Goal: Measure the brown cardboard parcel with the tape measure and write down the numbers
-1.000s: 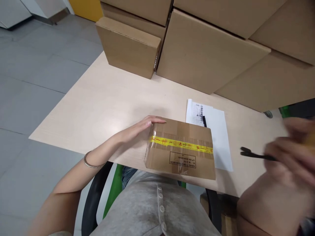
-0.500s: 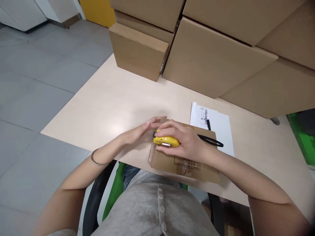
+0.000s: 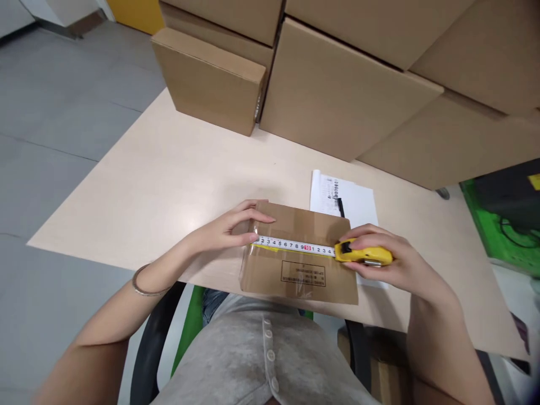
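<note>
A flat taped cardboard box (image 3: 300, 273) lies at the near edge of the pale wooden table (image 3: 169, 174). My right hand (image 3: 394, 264) grips a yellow tape measure (image 3: 365, 254) at the box's right end. Its white blade (image 3: 295, 245) stretches left across the box top. My left hand (image 3: 225, 228) pinches the blade's tip down at the box's left edge. A bracelet sits on my left wrist.
Several large cardboard boxes (image 3: 337, 84) are stacked along the back of the table. A printed white sheet (image 3: 354, 202) with a black pen (image 3: 338, 205) lies behind the small box. A green crate (image 3: 498, 225) stands to the right. Grey floor lies to the left.
My right hand brought the yellow tape measure onto the box, then pulled its case rightward, drawing the blade across the top. My left hand stayed at the left edge, holding the tip.
</note>
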Available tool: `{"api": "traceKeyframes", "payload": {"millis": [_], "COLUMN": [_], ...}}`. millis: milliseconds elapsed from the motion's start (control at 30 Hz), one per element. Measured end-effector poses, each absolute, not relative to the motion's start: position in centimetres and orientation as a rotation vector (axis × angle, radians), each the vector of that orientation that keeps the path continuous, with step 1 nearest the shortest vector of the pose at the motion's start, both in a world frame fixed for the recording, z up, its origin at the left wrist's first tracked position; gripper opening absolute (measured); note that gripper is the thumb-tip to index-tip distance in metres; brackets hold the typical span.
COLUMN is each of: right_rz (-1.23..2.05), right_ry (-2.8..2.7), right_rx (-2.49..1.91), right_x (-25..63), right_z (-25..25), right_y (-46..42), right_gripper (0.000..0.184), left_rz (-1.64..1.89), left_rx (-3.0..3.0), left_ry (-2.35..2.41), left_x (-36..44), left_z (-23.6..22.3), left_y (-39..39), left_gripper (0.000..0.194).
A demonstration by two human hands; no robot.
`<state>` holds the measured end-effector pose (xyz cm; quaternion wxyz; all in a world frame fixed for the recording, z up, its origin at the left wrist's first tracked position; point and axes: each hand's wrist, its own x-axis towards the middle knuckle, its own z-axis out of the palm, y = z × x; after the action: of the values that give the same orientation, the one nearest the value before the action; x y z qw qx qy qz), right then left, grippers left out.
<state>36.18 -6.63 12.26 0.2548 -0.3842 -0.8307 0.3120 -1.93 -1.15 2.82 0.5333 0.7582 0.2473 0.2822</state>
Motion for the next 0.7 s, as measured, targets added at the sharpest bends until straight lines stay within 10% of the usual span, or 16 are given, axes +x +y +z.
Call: {"api": "traceKeyframes", "payload": {"millis": [700], "right_rz": [0.978], "right_ry": [-2.124], "right_rx": [-1.184], "right_x": [40.9], "right_z": [12.2], "right_y": [-7.8], "right_gripper": [0.037], "left_rz": [0.713], "left_rx": [1.865], "left_ry": [0.592], "left_x": [-2.5], "left_z": [2.4], "left_y": [-0.8], "left_gripper": [0.045]}}
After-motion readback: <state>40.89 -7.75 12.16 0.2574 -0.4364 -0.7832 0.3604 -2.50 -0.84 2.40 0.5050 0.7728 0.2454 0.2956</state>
